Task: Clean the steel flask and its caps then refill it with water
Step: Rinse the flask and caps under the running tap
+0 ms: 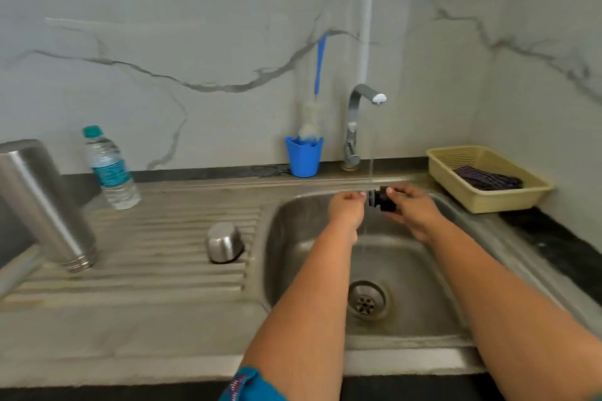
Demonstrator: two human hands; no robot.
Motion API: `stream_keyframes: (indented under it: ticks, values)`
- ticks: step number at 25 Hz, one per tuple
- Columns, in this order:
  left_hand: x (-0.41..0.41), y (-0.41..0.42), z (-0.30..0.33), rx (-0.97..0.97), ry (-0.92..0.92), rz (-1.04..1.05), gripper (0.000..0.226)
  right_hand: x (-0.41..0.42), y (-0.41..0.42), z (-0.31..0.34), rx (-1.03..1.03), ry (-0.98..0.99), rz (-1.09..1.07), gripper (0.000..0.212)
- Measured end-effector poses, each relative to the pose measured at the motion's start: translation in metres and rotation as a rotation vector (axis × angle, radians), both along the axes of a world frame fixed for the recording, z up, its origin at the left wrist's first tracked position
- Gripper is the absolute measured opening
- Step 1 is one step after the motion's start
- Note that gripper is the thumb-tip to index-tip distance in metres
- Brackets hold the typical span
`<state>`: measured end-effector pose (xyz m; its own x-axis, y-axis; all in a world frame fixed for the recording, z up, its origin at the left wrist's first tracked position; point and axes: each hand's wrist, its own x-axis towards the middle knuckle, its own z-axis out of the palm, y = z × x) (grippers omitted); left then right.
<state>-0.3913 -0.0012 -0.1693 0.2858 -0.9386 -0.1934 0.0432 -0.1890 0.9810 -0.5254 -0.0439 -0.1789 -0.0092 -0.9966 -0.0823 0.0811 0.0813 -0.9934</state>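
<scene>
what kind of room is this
Most likely a home kitchen: a steel sink with a ribbed drainboard, a running tap on a marble-look wall, and a bottle brush in a blue cup.

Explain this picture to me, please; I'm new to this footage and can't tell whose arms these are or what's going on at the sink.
There is no machine here. A person wears a camera on the head, so you look down along their own two arms. The right hand holds a small black cap under the stream running from the tap, over the sink. The left hand is beside the cap, fingertips near it; I cannot tell if they touch. On the ribbed draining board lie the steel flask, standing mouth down, and a steel cup-shaped cap, also upside down. Behind are a plastic water bottle, a blue holder with a bottle brush, and a yellow basket holding a dark cloth.
</scene>
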Motion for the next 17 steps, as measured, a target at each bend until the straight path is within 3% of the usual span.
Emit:
stream_keyframes:
  ticks: [1,5,7,11,15,17]
  values:
    - [-0.008,-0.01,-0.01,-0.018,-0.013,0.032,0.011,0.001,-0.008,-0.003,0.011,-0.051,0.009,0.013]
    - [-0.008,-0.041,-0.03,-0.121,0.005,0.004,0.043,0.006,-0.03,-0.006,0.052,-0.15,0.021,0.02]
    - [-0.001,-0.051,-0.031,-0.168,0.123,-0.024,0.038,0.011,-0.037,-0.01,0.061,-0.123,0.034,0.027]
    - [0.006,-0.058,-0.03,-0.183,0.253,-0.035,0.032,0.014,-0.04,-0.013,-0.101,0.14,0.034,0.03]
    - [0.012,-0.053,-0.025,-0.178,0.411,-0.018,0.027,0.011,-0.038,-0.012,-0.224,0.093,0.153,0.035]
    - [0.013,-0.051,-0.025,-0.149,0.437,-0.041,0.026,0.013,-0.037,-0.013,-0.243,0.237,0.124,0.027]
